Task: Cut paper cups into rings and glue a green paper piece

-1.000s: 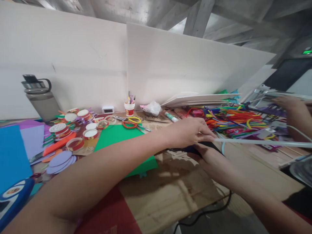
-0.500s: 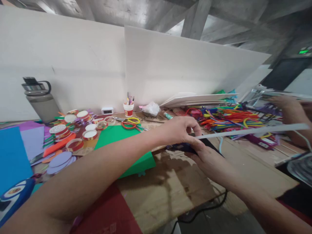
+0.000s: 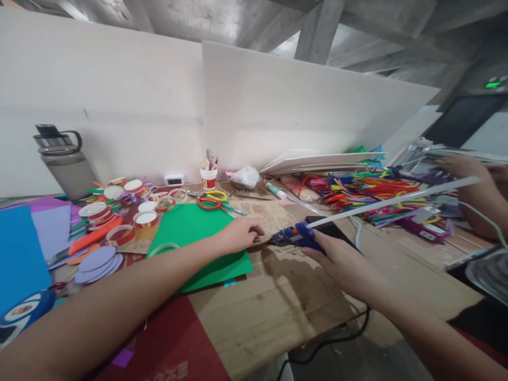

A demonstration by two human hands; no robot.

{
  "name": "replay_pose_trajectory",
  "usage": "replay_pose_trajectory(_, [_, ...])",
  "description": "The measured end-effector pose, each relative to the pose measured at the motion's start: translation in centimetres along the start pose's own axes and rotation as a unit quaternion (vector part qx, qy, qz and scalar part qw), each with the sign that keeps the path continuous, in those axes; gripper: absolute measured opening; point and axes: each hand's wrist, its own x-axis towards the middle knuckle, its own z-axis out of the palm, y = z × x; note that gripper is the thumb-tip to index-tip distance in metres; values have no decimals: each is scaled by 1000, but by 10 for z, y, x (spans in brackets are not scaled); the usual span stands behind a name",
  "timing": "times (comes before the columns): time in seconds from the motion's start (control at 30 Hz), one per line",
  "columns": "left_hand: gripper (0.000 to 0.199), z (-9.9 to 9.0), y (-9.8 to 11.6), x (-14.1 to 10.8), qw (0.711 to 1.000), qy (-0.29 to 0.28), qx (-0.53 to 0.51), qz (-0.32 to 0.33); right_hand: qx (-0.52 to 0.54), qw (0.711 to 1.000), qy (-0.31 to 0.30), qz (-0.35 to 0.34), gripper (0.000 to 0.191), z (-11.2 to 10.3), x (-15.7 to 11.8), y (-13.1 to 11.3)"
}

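My right hand [image 3: 343, 262] is wrapped round a blue hot glue gun [image 3: 289, 236], its nozzle pointing left. A long whitish glue stick [image 3: 389, 203] juts from the gun's back end, slanting up to the right. Just left of the nozzle, my left hand [image 3: 238, 236] has its fingers curled together; whatever they pinch is too small or hidden to make out. Under that hand lies a green sheet [image 3: 190, 225], with a pale ring [image 3: 163, 248] near its left edge. Bare cardboard [image 3: 254, 312] shows below the gun.
Scissors [image 3: 214, 197], tape rolls [image 3: 145, 218] and purple discs [image 3: 99, 263] lie to the left, with a grey bottle [image 3: 65, 166] behind. A glue tube [image 3: 275, 190] and a pile of pipe cleaners [image 3: 365, 190] lie beyond the gun. Another person's arm [image 3: 472, 185] is at right.
My left hand has moved left and down, from the back of the glue gun to beside its nozzle. The glue stick's far end now points higher.
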Motion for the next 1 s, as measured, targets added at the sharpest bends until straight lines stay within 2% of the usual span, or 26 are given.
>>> replay_pose_trajectory(0.13, [21, 1, -2, -3, 999, -2, -40, 32, 24, 1000, -1, -1, 27, -1, 1, -2])
replay_pose_trajectory(0.23, [18, 2, -2, -5, 998, 0, -27, 53, 23, 1000, 4, 0, 25, -3, 2, -3])
replay_pose_trajectory(0.37, [13, 5, -2, -5, 998, 18, 12, 57, 1, 1000, 30, -4, 26, -3, 1, -1])
replay_pose_trajectory(0.5, [16, 7, -5, -4, 998, 44, -13, 39, -28, 999, 44, 2, 27, -1, -1, 4])
replay_pose_trajectory(0.63, [16, 7, -6, -5, 998, 44, -37, 26, -40, 998, 41, 10, 28, -2, -3, 5])
replay_pose_trajectory(0.8, [15, 9, -6, -6, 998, 31, -43, 30, 4, 1000, 30, -5, 27, -5, -2, 1])
replay_pose_trajectory(0.9, [14, 10, -5, -7, 998, 48, -20, 37, 13, 1000, 19, -1, 29, -6, -1, -1])
replay_pose_trajectory(1.0, [10, 9, -2, -8, 993, 79, 39, 76, 8, 1000, 18, -1, 31, -6, -1, -1])
